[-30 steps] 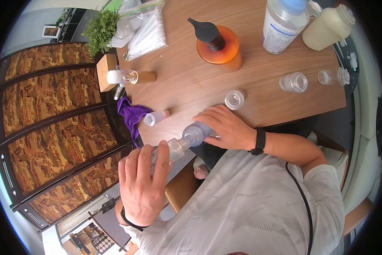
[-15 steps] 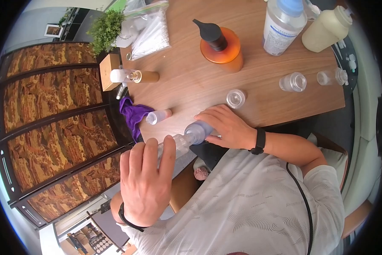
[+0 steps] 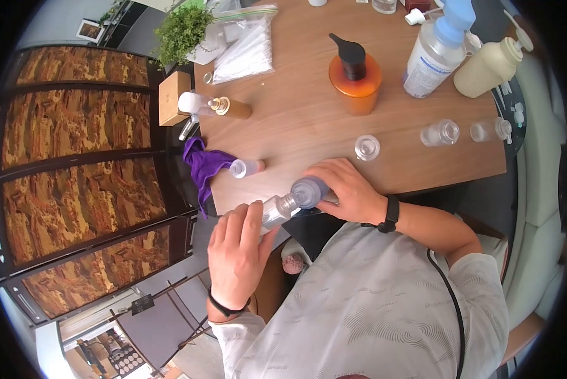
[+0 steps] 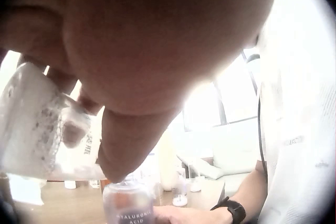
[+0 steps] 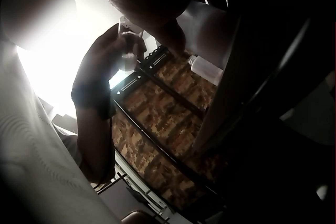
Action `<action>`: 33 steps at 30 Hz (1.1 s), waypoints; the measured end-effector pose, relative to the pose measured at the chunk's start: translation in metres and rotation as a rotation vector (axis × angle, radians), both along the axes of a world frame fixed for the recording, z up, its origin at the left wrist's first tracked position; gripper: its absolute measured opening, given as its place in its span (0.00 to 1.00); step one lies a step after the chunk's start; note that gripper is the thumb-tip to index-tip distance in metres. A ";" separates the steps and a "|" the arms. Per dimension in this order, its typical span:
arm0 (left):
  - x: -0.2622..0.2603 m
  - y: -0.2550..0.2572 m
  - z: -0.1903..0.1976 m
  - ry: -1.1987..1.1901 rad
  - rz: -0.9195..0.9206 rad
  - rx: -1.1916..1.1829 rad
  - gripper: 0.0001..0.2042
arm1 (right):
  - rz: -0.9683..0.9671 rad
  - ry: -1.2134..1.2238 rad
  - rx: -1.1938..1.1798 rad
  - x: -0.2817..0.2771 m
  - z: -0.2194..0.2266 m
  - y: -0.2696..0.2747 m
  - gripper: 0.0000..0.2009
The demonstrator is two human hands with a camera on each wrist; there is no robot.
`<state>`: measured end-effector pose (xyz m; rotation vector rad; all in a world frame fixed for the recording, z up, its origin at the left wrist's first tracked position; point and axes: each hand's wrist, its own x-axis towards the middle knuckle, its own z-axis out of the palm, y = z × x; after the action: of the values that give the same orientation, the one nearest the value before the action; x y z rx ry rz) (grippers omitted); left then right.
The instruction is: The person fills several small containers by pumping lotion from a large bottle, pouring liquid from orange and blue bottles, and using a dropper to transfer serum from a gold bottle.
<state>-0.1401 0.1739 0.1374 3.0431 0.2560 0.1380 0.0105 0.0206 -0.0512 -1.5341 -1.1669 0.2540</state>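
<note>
My left hand point(image 3: 239, 252) grips a clear bottle point(image 3: 274, 213), tilted with its neck right at the mouth of a bluish-purple bottle point(image 3: 309, 191). That second bottle is in the grip of my right hand point(image 3: 350, 189) by the table's near edge, the fingers over its far side and the thumb nearer me. In the left wrist view the clear bottle point(image 4: 31, 124) has a frothy, droplet-covered inside, and lettering reading "hyaluronic acid" shows on the purple bottle point(image 4: 128, 203). The right wrist view is dark, with the left hand point(image 5: 118, 50) raised around the clear bottle.
Left of the hands are a small uncapped bottle point(image 3: 247, 168) and a purple cloth point(image 3: 202, 165). Beyond stand an orange pump bottle point(image 3: 359, 88) and a gold bottle point(image 3: 233, 108). A round clear lid point(image 3: 367, 148), clear containers point(image 3: 440, 132) and a blue-topped bottle point(image 3: 427, 63) are to the right.
The head view has shifted, so everything sits differently in it. My left hand has turned a little, showing its thumb and more of the clear bottle; the two bottles stay mouth to mouth.
</note>
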 end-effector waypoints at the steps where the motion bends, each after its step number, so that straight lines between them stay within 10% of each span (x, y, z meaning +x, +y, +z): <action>1: -0.003 0.001 -0.005 -0.016 0.017 -0.036 0.26 | -0.007 -0.003 -0.010 -0.001 0.001 0.000 0.32; 16: -0.029 0.018 -0.093 -0.346 0.196 -0.535 0.25 | -0.138 0.210 -0.279 -0.009 0.043 0.015 0.27; 33: -0.018 0.015 -0.128 -0.294 0.192 -0.840 0.22 | -0.380 0.521 -0.032 0.035 0.002 0.105 0.29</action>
<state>-0.1581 0.1885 0.0092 2.1316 0.4448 0.3748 0.0452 0.1252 -0.0491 -1.5582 -0.4563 0.3870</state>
